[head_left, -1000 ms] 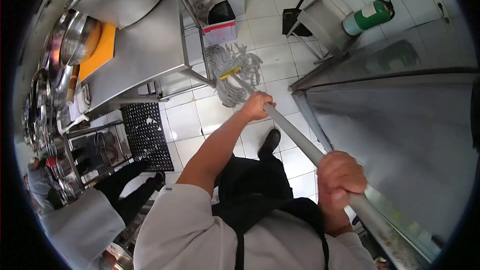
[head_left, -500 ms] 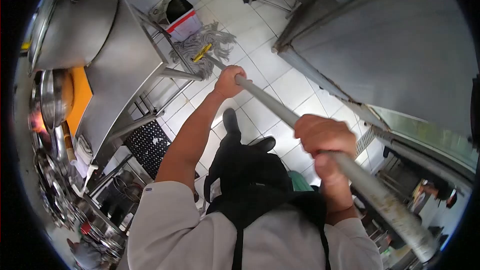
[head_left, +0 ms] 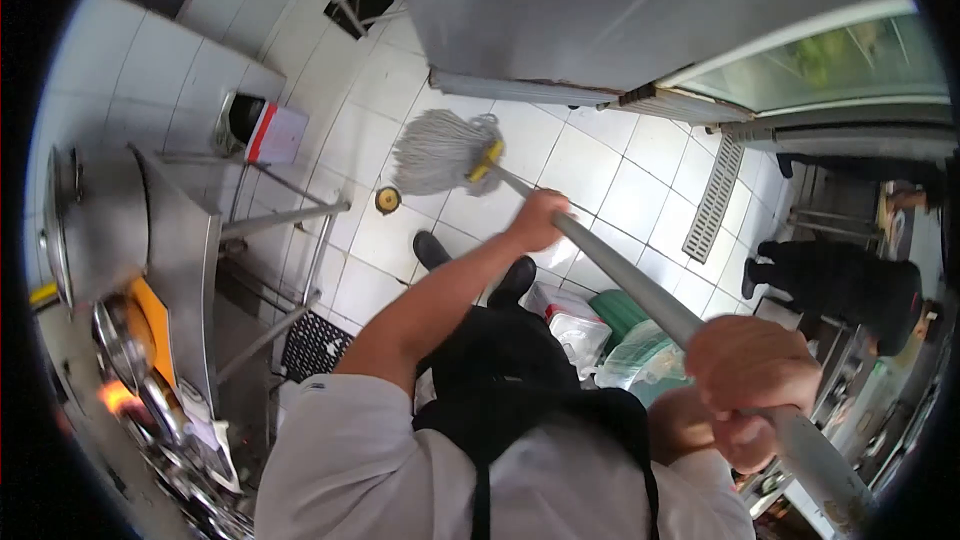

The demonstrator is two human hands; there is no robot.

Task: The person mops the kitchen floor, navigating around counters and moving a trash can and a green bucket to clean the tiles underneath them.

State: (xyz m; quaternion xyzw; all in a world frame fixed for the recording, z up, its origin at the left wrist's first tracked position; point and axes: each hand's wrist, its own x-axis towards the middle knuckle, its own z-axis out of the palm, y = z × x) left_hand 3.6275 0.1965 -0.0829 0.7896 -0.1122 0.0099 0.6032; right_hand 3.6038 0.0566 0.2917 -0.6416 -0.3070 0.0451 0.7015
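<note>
A mop lies across the view, its grey string head spread on the white tiles and joined by a yellow clamp to a long grey handle. My left hand is wrapped round the lower part of this handle, not far above the clamp. Higher up, close to my body, my right hand grips the same handle, fingers closed over it. The handle's top end runs past my right hand to the lower right. A round yellow-centred floor drain sits just beside the strings.
On the left stands a steel table with a large pot; a flame burns nearby. A grey cabinet borders the floor ahead. Plastic containers stand by my legs. A floor grate and a person in black are at right.
My view has turned to the right. The mop head has come out from beside the table and the red-striped box onto the open tiles near the cabinet. Both hands keep their hold.
</note>
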